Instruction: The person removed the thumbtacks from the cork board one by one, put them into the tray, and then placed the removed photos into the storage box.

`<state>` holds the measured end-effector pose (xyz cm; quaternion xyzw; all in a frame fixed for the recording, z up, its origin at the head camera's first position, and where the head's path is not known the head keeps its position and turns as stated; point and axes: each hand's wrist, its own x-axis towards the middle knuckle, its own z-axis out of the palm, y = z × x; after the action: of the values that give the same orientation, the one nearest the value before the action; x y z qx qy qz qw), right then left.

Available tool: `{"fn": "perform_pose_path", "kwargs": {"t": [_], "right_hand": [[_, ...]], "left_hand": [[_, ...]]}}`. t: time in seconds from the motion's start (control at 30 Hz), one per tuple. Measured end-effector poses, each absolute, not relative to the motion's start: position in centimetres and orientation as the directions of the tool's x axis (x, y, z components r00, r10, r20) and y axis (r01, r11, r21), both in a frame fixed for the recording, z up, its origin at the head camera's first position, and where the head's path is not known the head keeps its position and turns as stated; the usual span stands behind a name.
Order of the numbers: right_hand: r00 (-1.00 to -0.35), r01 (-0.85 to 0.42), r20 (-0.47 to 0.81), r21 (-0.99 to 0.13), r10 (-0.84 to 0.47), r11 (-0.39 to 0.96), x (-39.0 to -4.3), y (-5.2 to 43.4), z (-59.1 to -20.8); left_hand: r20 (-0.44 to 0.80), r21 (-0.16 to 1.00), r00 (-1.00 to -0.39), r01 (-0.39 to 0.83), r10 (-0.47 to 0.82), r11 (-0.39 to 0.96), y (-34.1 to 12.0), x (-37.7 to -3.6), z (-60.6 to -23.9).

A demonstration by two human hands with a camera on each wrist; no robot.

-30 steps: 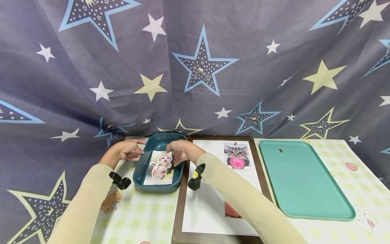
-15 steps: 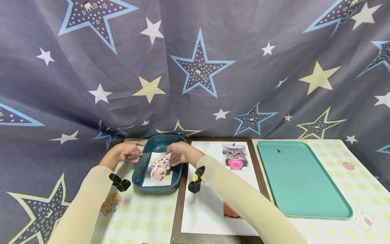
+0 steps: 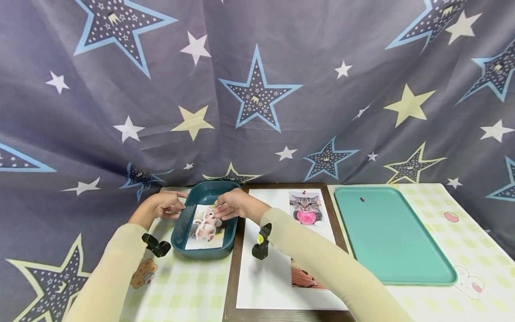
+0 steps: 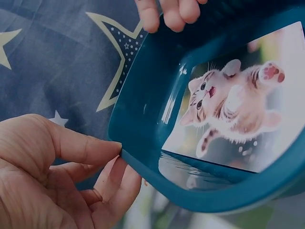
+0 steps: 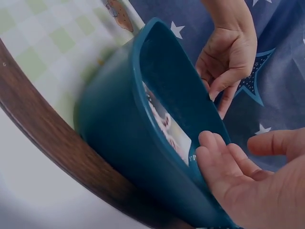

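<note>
Since a second ago my right hand slid up to the kitten photo's top edge, fingers touching the dark teal tray rim; grip unclear. Left hand pinches the tray's left rim. Photo lies inside tray.

The star-patterned curtain blocked passage directly behind the dark teal basin. The framed board abutted its right side; checked tablecloth lay open in front.

Photo in tray; hands flanking
</note>
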<state>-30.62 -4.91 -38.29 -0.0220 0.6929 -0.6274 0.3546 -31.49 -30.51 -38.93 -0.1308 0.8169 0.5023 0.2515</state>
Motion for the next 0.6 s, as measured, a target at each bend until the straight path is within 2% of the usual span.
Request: {"fn": "perform_pose_path", "kwargs": {"t": [0.17, 0.27, 0.47, 0.6], "right_hand": [[-0.763, 0.377, -0.449, -0.893, -0.465, 0.244, -30.5, -4.5, -37.2], [-0.759, 0.357, -0.442, -0.896, -0.477, 0.262, -30.4, -3.9, -36.3], [-0.764, 0.295, -0.418, -0.904, -0.492, 0.31, -30.6, -1.8, -34.4], [-0.774, 0.248, -0.398, -0.906, -0.493, 0.343, -30.6, 0.0, -33.3]], "left_hand": [[-0.54, 0.745, -0.841, -0.458, 0.034, 0.485, -30.7, -31.2, -38.9], [-0.505, 0.746, -0.863, -0.441, -0.008, 0.499, -30.5, -30.9, -38.7], [-0.302, 0.826, -0.943, -0.331, -0.139, 0.456, -27.2, -30.2, -37.6], [-0.155, 0.842, -0.979, -0.201, -0.132, 0.501, -23.8, -29.8, -36.4]]}}
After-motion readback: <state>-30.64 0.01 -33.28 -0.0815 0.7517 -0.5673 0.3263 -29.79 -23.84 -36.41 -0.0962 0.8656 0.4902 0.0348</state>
